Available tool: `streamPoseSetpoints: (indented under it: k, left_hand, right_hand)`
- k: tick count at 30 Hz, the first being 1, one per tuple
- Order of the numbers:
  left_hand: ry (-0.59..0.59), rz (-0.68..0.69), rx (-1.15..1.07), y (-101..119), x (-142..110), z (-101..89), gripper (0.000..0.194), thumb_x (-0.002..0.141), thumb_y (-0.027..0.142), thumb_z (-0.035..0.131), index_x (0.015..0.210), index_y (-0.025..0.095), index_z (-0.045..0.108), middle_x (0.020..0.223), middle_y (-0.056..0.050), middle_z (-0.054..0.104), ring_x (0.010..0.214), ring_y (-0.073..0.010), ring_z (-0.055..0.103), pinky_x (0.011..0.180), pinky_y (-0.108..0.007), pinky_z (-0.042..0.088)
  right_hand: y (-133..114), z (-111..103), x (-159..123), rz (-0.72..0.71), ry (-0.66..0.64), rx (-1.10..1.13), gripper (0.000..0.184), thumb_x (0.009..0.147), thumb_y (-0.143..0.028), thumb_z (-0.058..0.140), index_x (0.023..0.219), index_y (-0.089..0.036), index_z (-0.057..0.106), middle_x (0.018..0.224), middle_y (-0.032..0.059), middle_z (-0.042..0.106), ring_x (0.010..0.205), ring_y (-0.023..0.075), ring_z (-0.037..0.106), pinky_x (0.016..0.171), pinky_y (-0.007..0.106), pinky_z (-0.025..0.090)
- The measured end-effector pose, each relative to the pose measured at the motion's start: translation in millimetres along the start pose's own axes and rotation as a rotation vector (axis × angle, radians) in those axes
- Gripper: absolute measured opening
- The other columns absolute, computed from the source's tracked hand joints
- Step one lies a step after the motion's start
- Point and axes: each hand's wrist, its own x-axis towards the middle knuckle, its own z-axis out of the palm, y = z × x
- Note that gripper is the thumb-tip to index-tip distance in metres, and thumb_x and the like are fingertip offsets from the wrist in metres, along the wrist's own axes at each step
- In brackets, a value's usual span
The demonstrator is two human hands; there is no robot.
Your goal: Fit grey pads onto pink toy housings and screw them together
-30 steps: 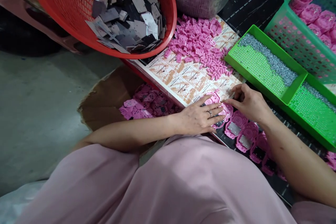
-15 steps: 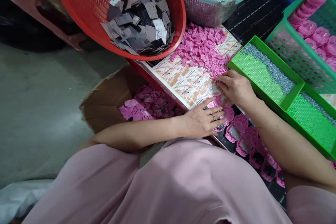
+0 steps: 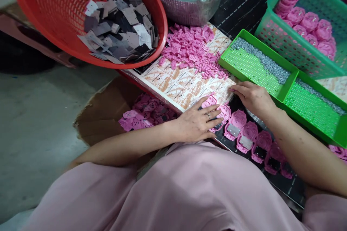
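Note:
My left hand point(image 3: 199, 121) lies with spread fingers over the nearest pink plastic casings point(image 3: 224, 112) at the end of a row. My right hand point(image 3: 255, 98) is just beyond that row, its thumb and fingertips pinched on a small pink plastic part point(image 3: 232, 88). More casings run off to the right along the table edge. Some of them, such as one casing point(image 3: 247, 135), hold a grey metal plate; others show a dark opening. Past my right hand lies a heap of small pink parts point(image 3: 189, 48) on a patterned sheet point(image 3: 176, 86).
A tilted red basket point(image 3: 159, 18) holds grey metal plates. Behind stands a pale basket point(image 3: 187, 1) of pink parts. To the right are a green tray point(image 3: 298, 70) with small silvery pieces and a green basket point(image 3: 287, 43) of pink casings. A cardboard box point(image 3: 92, 112) sits below the table edge.
My right hand has drawn back from the small pink parts towards the casings, with a pink part in its fingertips. My left hand stays on the casings. The whole view has shifted.

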Motion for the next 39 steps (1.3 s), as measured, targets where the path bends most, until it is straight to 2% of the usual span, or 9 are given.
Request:
streamPoseSetpoints:
  k: [4, 6, 10, 14, 20, 23, 25, 30, 39]
  left_hand:
    - [0.049, 0.015, -0.006, 7.8, 9.7, -3.8, 0.044, 0.092, 0.047, 0.056, 0.122, 0.015, 0.063, 0.132, -0.011, 0.061, 0.131, -0.0289, 0.050, 0.114, -0.056, 0.029]
    - [0.048, 0.044, -0.011, 14.2, 17.3, -0.4, 0.041, 0.093, 0.044, 0.055, 0.122, 0.015, 0.063, 0.131, -0.010, 0.062, 0.129, -0.0270, 0.052, 0.114, -0.054, 0.030]
    - [0.009, 0.108, -0.018, 25.6, 33.0, 13.3, 0.042, 0.094, 0.043, 0.055, 0.124, 0.014, 0.061, 0.133, -0.011, 0.060, 0.129, -0.0263, 0.052, 0.113, -0.054, 0.032]
    - [-0.028, 0.099, 0.010, 28.8, 40.3, 21.0, 0.042, 0.093, 0.040, 0.057, 0.124, 0.013, 0.061, 0.128, -0.013, 0.063, 0.124, -0.0259, 0.056, 0.111, -0.054, 0.034]
    - [-0.047, 0.136, 0.015, 25.0, 35.8, 16.6, 0.036, 0.095, 0.035, 0.055, 0.122, 0.012, 0.062, 0.125, -0.012, 0.065, 0.123, -0.0257, 0.058, 0.110, -0.056, 0.033]
    - [-0.057, 0.135, 0.009, 24.4, 34.5, 15.6, 0.035, 0.095, 0.034, 0.053, 0.122, 0.013, 0.062, 0.126, -0.011, 0.065, 0.122, -0.0253, 0.058, 0.110, -0.055, 0.034]
    - [-0.050, 0.135, 0.005, 24.3, 34.8, 15.9, 0.035, 0.095, 0.034, 0.054, 0.122, 0.013, 0.062, 0.126, -0.011, 0.065, 0.122, -0.0253, 0.058, 0.109, -0.055, 0.034]
    - [-0.047, 0.145, 0.003, 23.7, 35.2, 18.1, 0.037, 0.094, 0.036, 0.057, 0.122, 0.013, 0.062, 0.127, -0.011, 0.065, 0.123, -0.0245, 0.057, 0.112, -0.054, 0.032]
    - [-0.055, 0.152, 0.021, 22.9, 34.6, 19.1, 0.038, 0.095, 0.038, 0.055, 0.124, 0.015, 0.061, 0.128, -0.010, 0.064, 0.123, -0.0238, 0.057, 0.112, -0.053, 0.031]
  right_hand:
    - [1.6, -4.2, -14.5, 0.178, 0.204, 0.184, 0.024, 0.092, -0.028, 0.054, 0.105, -0.018, 0.072, 0.098, 0.0084, 0.073, 0.086, 0.0204, 0.069, 0.076, 0.034, 0.055]
    - [0.8, -9.4, -22.9, 0.329, 0.269, 0.370, 0.020, 0.086, -0.032, 0.063, 0.099, -0.020, 0.073, 0.091, 0.0064, 0.072, 0.074, 0.0171, 0.067, 0.068, 0.032, 0.054]
    - [0.3, -19.8, -42.8, 0.572, 0.138, 0.841, 0.023, 0.074, -0.039, 0.074, 0.087, -0.020, 0.073, 0.075, 0.0034, 0.071, 0.048, 0.0099, 0.056, 0.048, 0.026, 0.048]
    - [4.8, -19.7, -58.9, 0.653, -0.018, 1.004, 0.037, 0.070, -0.051, 0.075, 0.087, -0.019, 0.074, 0.070, 0.0055, 0.071, 0.055, 0.0139, 0.062, 0.045, 0.025, 0.047]
    - [7.6, -14.2, -65.0, 0.525, -0.063, 0.931, 0.049, 0.071, -0.054, 0.073, 0.105, -0.018, 0.072, 0.084, 0.0059, 0.070, 0.051, 0.0083, 0.055, 0.048, 0.025, 0.046]
    - [6.5, -12.6, -59.3, 0.544, -0.137, 0.961, 0.046, 0.068, -0.057, 0.075, 0.091, -0.017, 0.071, 0.068, 0.0034, 0.068, 0.053, 0.0105, 0.055, 0.047, 0.025, 0.042]
    - [6.2, -9.6, -53.8, 0.510, -0.178, 0.897, 0.041, 0.074, -0.058, 0.068, 0.083, -0.018, 0.072, 0.063, 0.0026, 0.067, 0.053, 0.0108, 0.055, 0.050, 0.026, 0.042]
    - [4.5, -3.8, -40.7, 0.364, -0.206, 0.761, 0.034, 0.079, -0.053, 0.063, 0.082, -0.020, 0.073, 0.074, 0.0025, 0.072, 0.065, 0.0135, 0.061, 0.062, 0.028, 0.046]
    - [-0.9, -8.0, -25.7, 0.285, -0.251, 0.610, 0.043, 0.077, -0.062, 0.060, 0.070, -0.021, 0.069, 0.065, 0.0006, 0.067, 0.057, 0.0115, 0.055, 0.058, 0.029, 0.041]
